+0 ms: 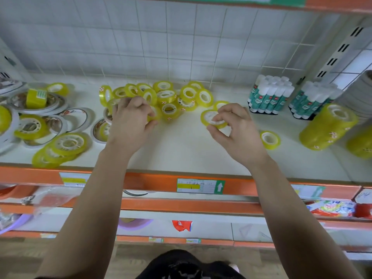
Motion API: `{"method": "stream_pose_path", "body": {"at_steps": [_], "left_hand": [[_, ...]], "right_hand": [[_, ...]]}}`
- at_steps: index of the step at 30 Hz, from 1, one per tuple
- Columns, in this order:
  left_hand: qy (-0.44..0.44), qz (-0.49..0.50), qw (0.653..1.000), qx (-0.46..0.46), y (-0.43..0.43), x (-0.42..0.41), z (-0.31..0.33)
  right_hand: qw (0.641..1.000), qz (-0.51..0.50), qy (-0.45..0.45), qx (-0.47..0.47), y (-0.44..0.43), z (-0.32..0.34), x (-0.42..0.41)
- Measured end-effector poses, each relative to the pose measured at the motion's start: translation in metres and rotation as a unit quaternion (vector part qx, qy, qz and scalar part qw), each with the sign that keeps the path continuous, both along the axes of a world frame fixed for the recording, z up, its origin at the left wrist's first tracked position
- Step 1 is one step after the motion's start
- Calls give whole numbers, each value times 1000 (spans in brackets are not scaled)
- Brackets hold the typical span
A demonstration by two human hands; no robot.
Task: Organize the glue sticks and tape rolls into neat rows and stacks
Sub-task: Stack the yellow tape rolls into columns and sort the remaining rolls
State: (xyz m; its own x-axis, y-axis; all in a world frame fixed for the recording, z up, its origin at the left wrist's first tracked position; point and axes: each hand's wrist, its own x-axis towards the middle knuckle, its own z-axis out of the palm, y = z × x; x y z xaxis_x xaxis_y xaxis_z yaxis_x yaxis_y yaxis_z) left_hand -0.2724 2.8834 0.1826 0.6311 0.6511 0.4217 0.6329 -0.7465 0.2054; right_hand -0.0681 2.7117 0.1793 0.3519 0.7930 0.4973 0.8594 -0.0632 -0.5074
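The tape rolls (pixel 167 97) heaped by the back edge of the shelf (pixel 181 150) are seen to be translucent yellow with white cores, some marked with small orange-and-white flowers. The shelf is coloured white, its front lip (pixel 239 187) orange. The glue sticks (pixel 270 97) near the back right corner are banded teal and white, with white caps. The wall tiles (pixel 161 47) are white.

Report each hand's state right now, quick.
Left hand: fingers curled round a small yellow tape roll at the edge of the loose pile of rolls.
Right hand: pinching a separate yellow tape roll with a white core.
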Motion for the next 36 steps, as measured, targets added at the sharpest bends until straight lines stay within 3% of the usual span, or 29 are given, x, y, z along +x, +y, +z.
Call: {"method": "stream_pose_path", "body": {"at_steps": [9, 19, 36], "left_hand": [[-130, -117, 984, -19, -61, 70, 13], [-164, -199, 966, 10, -131, 158, 23], [-185, -205, 960, -42, -171, 210, 14]], "right_hand": [[997, -46, -13, 52, -51, 20, 46], [978, -121, -98, 139, -125, 51, 131], [994, -80, -14, 70, -161, 32, 183]]}}
